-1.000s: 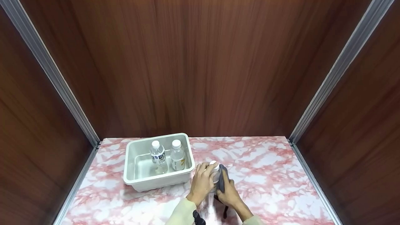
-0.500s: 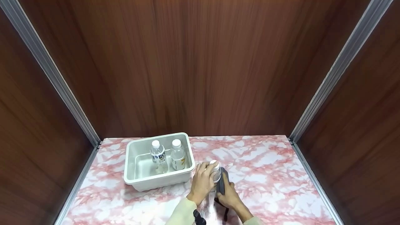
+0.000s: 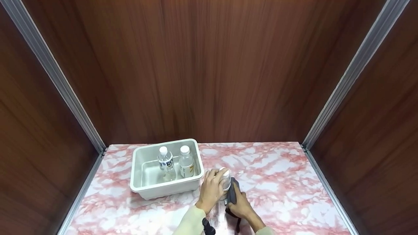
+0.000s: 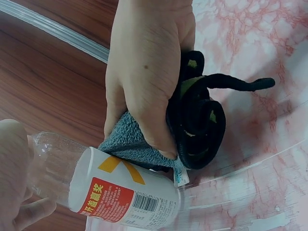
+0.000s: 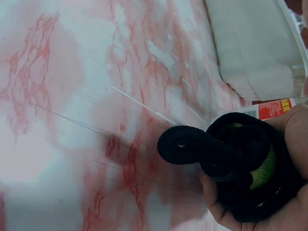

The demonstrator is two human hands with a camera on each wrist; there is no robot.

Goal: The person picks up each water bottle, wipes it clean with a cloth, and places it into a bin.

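My left hand [image 3: 211,191] grips a clear plastic bottle [image 3: 226,184] with a white cap near its top. In the left wrist view, the bottle's white label [image 4: 159,204] carries a yellow mark and a red block. My right hand [image 3: 241,204] holds a folded grey terry cloth [image 3: 232,192] against the bottle's right side. Rolled black fabric with green patches [image 4: 197,120] bulges from that hand, and a thin black strip hangs off it. The right wrist view shows this black bundle [image 5: 240,163] in the palm, with part of the label behind it.
Left of my hands stands a pale grey plastic tub [image 3: 169,186]. Inside it are two upright clear bottles with white caps, one with a blue-and-white label [image 3: 167,164], the other with a white-and-yellow label [image 3: 187,169]. Wood-look panels [image 3: 209,75] surround the pink marbled table [image 3: 277,195].
My right hand and the cloth have slid slightly down the bottle's side, toward me. My left hand stays in place around the bottle.
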